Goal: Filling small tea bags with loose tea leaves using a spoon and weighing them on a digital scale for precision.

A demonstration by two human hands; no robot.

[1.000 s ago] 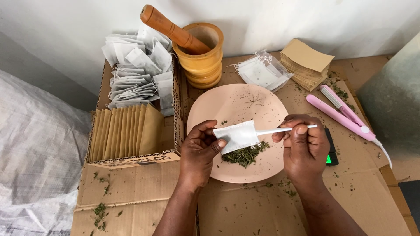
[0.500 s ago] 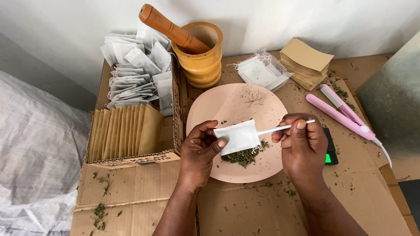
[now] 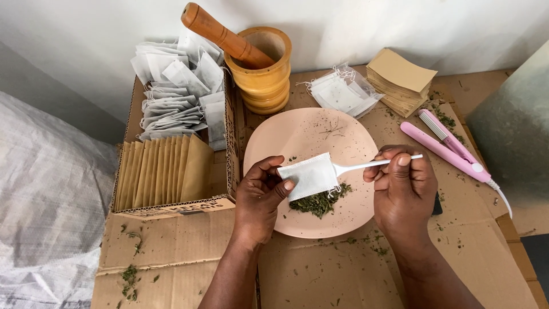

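Home herb-packing workspace

Flattened cardboard as tabletop, wooden mortar, boxed tea bags, paper envelopes.

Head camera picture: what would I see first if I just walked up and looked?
Right in the middle, the left hand pinches a small white paper bag over a pink plate, while the right hand slides a white plastic spoon into its open end. A pile of dried green leaves lies on the plate just under the bag. Behind, against the wall, stands a wooden mortar with its pestle leaning out.
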